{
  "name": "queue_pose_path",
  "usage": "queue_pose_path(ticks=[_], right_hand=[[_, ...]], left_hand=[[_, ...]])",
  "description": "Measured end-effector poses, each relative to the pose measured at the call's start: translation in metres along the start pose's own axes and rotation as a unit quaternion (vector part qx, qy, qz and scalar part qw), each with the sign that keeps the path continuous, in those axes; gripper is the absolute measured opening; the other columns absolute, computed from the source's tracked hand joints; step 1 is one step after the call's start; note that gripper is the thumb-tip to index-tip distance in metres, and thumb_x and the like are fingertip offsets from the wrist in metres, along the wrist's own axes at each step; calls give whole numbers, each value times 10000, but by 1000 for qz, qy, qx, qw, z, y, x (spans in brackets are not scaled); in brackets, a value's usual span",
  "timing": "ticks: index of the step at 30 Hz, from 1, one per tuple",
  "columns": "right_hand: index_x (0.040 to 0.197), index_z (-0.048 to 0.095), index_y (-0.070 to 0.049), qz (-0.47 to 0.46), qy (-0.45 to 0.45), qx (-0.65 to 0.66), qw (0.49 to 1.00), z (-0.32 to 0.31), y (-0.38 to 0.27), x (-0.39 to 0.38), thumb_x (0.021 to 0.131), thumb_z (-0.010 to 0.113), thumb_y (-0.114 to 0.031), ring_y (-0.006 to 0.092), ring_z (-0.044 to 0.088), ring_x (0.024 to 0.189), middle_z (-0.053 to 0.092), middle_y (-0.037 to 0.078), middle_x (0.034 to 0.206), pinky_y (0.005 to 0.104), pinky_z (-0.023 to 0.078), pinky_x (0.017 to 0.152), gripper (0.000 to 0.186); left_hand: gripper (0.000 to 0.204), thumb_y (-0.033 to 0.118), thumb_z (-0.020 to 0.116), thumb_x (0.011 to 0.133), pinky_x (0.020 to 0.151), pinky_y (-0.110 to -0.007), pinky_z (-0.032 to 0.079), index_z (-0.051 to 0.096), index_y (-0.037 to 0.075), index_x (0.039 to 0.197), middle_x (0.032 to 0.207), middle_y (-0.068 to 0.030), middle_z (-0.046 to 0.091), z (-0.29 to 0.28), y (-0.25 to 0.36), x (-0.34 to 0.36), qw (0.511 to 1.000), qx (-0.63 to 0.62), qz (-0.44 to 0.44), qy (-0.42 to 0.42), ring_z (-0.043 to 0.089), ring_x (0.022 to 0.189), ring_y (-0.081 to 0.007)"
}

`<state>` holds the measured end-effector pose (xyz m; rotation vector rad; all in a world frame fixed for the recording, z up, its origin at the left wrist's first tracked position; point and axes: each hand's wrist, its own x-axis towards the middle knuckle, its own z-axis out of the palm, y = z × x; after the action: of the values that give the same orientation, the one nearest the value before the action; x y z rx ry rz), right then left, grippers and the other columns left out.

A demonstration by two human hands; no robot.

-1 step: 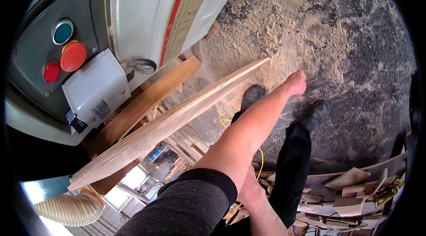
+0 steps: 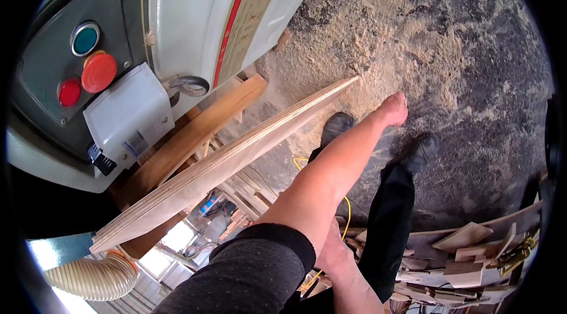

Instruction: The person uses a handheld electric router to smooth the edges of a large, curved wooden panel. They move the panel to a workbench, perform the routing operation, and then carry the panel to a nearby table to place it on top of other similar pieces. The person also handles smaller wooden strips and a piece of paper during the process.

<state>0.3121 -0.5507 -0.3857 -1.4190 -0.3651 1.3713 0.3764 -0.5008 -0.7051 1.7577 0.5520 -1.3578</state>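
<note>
My left arm, in a dark grey sleeve, stretches from the lower edge toward the upper right. Its hand, my left hand, hangs over the sawdust-strewn floor with its fingers curled in, and nothing shows in it. My right hand lies behind the left arm near the elbow; its fingers are hidden, so whether it touches the arm cannot be told. Left of my arms, a pale plywood panel stands edge-up on a slant, apart from both hands. Next to it runs a thick wooden beam.
A light grey machine with a dark control panel, coloured push buttons and a white box fills the upper left. A ribbed hose is at lower left. Wood offcuts are piled lower right. A yellow cord passes behind my arms.
</note>
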Motion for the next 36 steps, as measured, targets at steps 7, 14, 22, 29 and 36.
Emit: queue_pose_path(ticks=[7,14,22,29,36], right_hand=[[1241,658,-91,-33,-13,112,993,40,16,-4,957,522,-346,323,577,1238,641,159,1291,453,428,1077,405],[1198,652,-19,39,-13,-99,994,26,-11,11,904,622,-288,349,597,1174,644,188,1203,453,469,1021,400],[1321,565,-57,141,72,-58,986,48,53,-18,943,605,-325,395,601,1196,635,203,1232,491,491,1007,465],[1349,566,-35,176,189,-54,965,64,12,-146,929,629,-292,380,637,1142,679,213,1201,458,520,963,496],[1346,564,9,238,386,51,890,155,-28,-254,965,633,-228,299,672,1150,692,199,1227,371,519,983,453]], left_hand=[[416,355,650,946,782,-457,539,645,-61,943,855,-265,686,-13,-24,-30,983,-118,44,132,687,838,-381],[416,363,571,982,831,-486,529,657,-42,953,943,-267,687,-59,-4,-73,991,20,-60,117,680,917,-380],[304,307,541,1010,695,-377,503,626,16,992,878,-139,662,-35,-29,-136,979,-144,-33,143,645,777,-233],[137,297,529,1026,404,-237,285,502,211,922,683,62,435,-1,21,-306,943,-328,-54,-38,397,502,-61],[249,376,543,1058,448,-243,312,489,177,919,677,48,442,35,45,-464,905,-416,7,-87,437,529,-77]])
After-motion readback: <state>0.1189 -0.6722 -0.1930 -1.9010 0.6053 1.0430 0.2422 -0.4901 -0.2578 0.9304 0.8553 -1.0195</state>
